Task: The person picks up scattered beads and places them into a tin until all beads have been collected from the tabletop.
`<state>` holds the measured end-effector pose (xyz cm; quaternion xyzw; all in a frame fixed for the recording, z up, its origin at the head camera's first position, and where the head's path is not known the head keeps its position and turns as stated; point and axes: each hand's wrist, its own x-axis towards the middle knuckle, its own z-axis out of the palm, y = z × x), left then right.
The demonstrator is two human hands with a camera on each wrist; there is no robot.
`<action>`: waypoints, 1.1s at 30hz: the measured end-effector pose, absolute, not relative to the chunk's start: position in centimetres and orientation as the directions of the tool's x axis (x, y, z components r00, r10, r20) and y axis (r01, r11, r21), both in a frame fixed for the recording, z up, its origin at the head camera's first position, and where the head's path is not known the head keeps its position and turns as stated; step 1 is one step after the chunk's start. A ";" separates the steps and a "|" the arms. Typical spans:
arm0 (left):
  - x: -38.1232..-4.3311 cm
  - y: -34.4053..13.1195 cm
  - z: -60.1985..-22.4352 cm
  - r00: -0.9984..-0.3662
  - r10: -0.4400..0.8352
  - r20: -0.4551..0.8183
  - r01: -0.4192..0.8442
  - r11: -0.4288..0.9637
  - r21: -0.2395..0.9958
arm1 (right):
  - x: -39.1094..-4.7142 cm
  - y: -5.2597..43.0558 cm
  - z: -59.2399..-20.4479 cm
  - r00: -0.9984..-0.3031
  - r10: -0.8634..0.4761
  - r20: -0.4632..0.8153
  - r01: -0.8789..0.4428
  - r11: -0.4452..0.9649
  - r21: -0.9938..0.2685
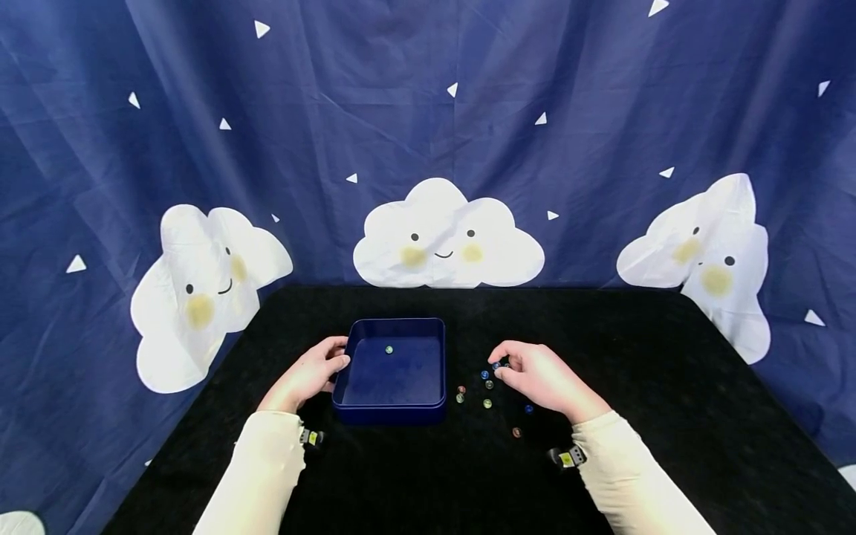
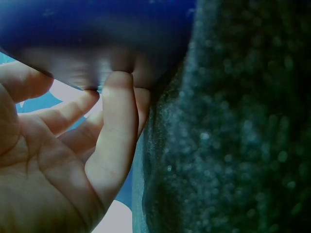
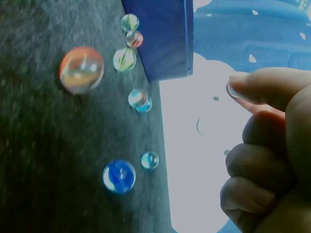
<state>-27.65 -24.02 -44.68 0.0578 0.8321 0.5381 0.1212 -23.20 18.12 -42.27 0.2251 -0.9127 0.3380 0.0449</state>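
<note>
A dark blue square box point(image 1: 390, 416) stands on the black cloth, with one greenish glass marble point(image 1: 389, 349) inside. My left hand point(image 1: 310, 375) holds the box's left wall, thumb at the rim; in the left wrist view the bent fingers point(image 2: 114, 116) touch the outer side. To the right of the box my right hand point(image 1: 542, 375) pinches a small clear marble point(image 3: 232, 90) between thumb and index finger, its other fingers curled in. The fingertips mostly cover it. Beneath and near that hand lie several loose marbles, among them a blue one point(image 3: 119, 176) and an orange one point(image 3: 81, 70).
Black cloth point(image 1: 414, 483) covers the table. A green marble point(image 1: 487, 403) and a red one point(image 1: 461, 389) lie between the box and my right hand. Behind the table hangs a dark blue curtain point(image 1: 401, 89) with white clouds.
</note>
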 end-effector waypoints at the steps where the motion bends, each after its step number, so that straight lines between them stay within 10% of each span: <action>1: -27.7 -24.1 -44.7 -0.963 0.229 -0.140 -0.033 0.416 0.909 | -23.2 17.9 -42.1 -0.894 -0.383 0.231 -0.441 0.671 -0.596; 33: -27.6 -24.2 -44.2 -0.957 0.248 -0.151 -0.040 0.402 0.915 | -25.0 10.4 -39.8 -0.821 -0.493 0.289 -0.570 0.674 -0.470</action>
